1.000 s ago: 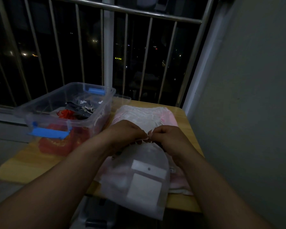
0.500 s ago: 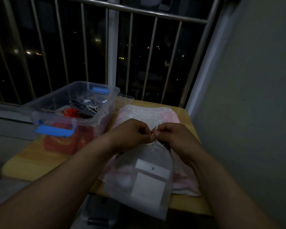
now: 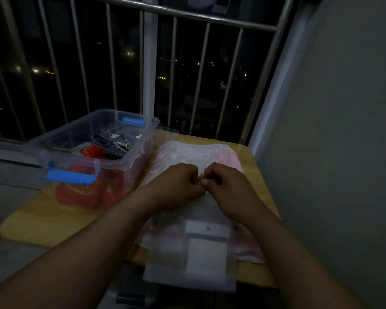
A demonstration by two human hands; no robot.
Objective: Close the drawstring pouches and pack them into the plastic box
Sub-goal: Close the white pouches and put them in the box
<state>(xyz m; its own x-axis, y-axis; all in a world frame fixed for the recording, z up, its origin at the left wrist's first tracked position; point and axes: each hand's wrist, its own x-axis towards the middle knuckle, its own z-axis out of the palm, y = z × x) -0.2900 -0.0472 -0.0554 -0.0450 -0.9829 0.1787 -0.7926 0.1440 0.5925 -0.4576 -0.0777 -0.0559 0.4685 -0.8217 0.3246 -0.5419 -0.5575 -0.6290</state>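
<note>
Both forearms come in from the bottom edge, which cuts them off. Between them, below the near table edge, there is a dark object (image 3: 129, 295), too dim to make out.

A white pouch (image 3: 194, 259) of thin cloth lies on the table (image 3: 49, 221), and its bottom reaches over the near edge. Two pale rectangles show through the cloth, one above the other, the upper one with a small dark dot. Any print on them is too dim to read.

The left hand (image 3: 178, 186) and the right hand (image 3: 228, 189) meet at the mouth of this pouch, knuckles up and fingers curled, with the fingertips touching. Both pinch the gathered mouth. The string itself is hidden inside the fingers.

Under and behind the hands lies a pile of pink and white pouches (image 3: 194, 152). The hands partly cover it, so the number of pouches is not clear.

Left of the pile stands the plastic box (image 3: 140, 152), clear and open, with a blue clip (image 3: 69, 176) on its near end and another on its far end. Inside, red pouches (image 3: 80, 192) lie against the near wall, and a dark pouch (image 3: 114, 142) with small white shapes lies further back. The clear wall blurs them.

Behind the table stands a metal railing (image 3: 187, 17), with small city lights in the dark beyond it. A plain wall (image 3: 343, 130) closes the right side.
</note>
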